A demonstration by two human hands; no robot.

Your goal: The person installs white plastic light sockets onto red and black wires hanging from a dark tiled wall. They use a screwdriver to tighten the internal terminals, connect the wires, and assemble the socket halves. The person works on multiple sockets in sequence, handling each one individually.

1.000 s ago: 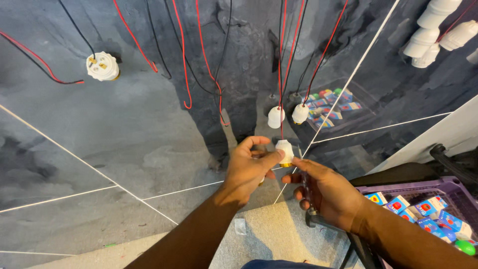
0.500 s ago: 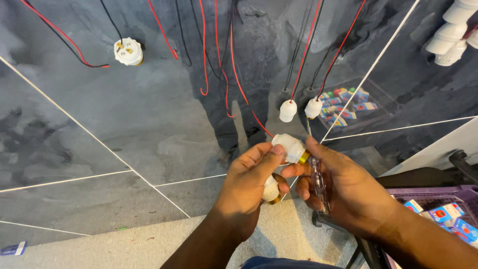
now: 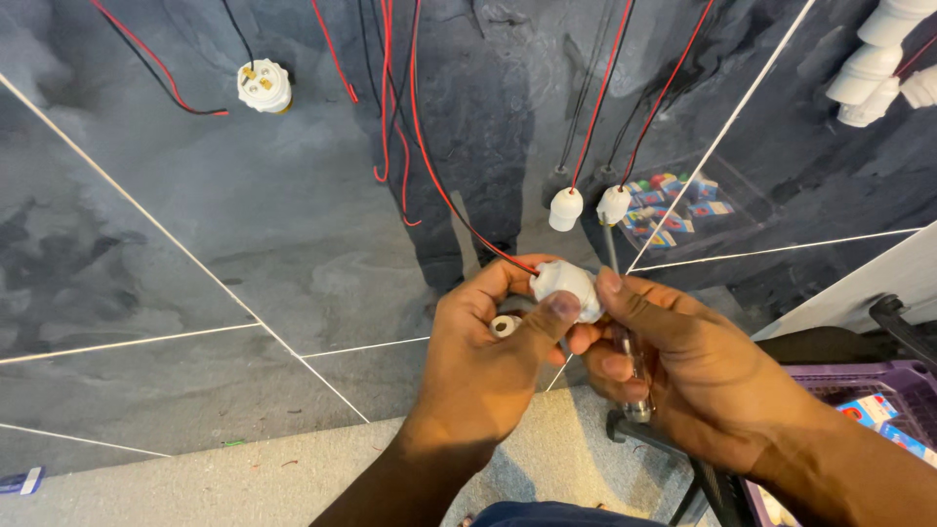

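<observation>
My left hand (image 3: 488, 361) and my right hand (image 3: 683, 361) meet around a white lamp holder (image 3: 566, 285) that hangs on a red and a black wire. The left thumb presses on its side, and a small white ring piece (image 3: 505, 325) sits in the left fingers. My right hand also grips a clear-handled screwdriver (image 3: 630, 356), its shaft pointing up past the holder. Two more white lamp holders (image 3: 566, 209) (image 3: 614, 205) dangle on wires just above, and another (image 3: 264, 86) hangs at the upper left.
Glossy dark marble tiles with white joints cover the floor (image 3: 176, 254) and mirror the wires. A purple crate (image 3: 869, 390) with small coloured boxes stands at the lower right. White holders (image 3: 878, 59) cluster at the top right. A pale concrete ledge (image 3: 244, 468) runs along the bottom.
The view has shifted and drawn closer to the hands. The holder has turned between my fingers and my left thumb now presses on it; the screwdriver stays in my right hand.
</observation>
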